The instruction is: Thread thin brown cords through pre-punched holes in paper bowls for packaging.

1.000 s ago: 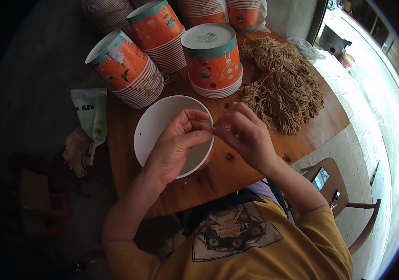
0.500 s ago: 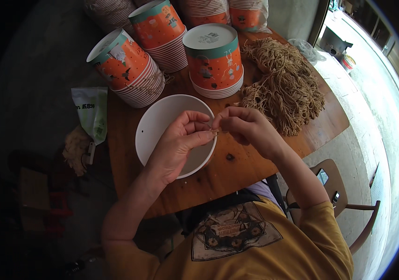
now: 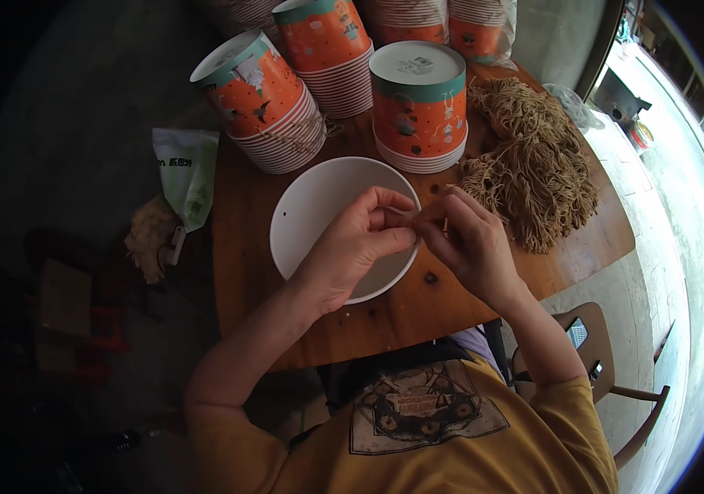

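Observation:
In front of me a white paper bucket (image 3: 306, 185) stands with its mouth up. A small dark hole shows in its left wall. My left hand (image 3: 360, 243) reaches over the bucket, with thumb and fingertips pinched together at the right rim. My right hand (image 3: 471, 243) meets it there from outside the rim, its thumb and forefinger closed too. Both hands pinch a short end of tan cord at this spot; the fingers mostly cover it. Right of the hands lies a large heap of tan cords (image 3: 541, 181).
Upside-down stacks of orange printed buckets (image 3: 422, 115) stand along the back of the wooden table (image 3: 352, 333), some in clear plastic. A white-green bag (image 3: 191, 181) hangs at the left. On the right, a chair (image 3: 607, 346) holds a phone (image 3: 577, 332).
The view has shifted, so the whole scene sits farther right. My right hand has turned, its fingers more upright, and the cord end between the fingertips shows less.

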Demonstrator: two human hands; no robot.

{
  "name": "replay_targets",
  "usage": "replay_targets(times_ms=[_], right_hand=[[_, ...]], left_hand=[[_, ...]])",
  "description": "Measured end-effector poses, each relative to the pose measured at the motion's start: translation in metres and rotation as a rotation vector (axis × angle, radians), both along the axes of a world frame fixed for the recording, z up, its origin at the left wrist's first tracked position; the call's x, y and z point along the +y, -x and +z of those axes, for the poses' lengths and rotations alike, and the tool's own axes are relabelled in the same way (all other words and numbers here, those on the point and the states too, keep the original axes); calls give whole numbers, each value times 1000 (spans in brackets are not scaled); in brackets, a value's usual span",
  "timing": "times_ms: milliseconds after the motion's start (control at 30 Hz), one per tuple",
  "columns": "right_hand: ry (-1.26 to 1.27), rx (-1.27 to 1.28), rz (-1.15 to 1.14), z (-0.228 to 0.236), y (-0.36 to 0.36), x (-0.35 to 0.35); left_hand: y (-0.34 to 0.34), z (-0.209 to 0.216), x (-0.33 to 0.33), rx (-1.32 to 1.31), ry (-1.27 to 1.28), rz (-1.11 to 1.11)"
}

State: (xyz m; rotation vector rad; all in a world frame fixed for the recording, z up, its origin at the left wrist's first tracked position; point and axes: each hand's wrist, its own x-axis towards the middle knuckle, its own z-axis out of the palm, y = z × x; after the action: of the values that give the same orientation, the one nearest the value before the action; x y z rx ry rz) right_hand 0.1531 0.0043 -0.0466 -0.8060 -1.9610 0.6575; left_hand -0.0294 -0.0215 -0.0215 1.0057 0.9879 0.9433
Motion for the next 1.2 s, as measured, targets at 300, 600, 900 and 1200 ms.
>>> replay_targets(times_ms=[300, 600, 900, 1200], right_hand=[[304, 291, 82, -24, 2, 5], [316, 339, 81, -28, 1, 0], [641, 372, 172, -24, -6, -7], [684, 364, 159, -20, -7, -13]], left_hand=[[-4, -1, -6, 96, -78, -36], [-4, -4, -6, 206, -195, -20], [-7, 0, -9, 515, -457, -20], [-11, -2, -10, 815, -732, 96]])
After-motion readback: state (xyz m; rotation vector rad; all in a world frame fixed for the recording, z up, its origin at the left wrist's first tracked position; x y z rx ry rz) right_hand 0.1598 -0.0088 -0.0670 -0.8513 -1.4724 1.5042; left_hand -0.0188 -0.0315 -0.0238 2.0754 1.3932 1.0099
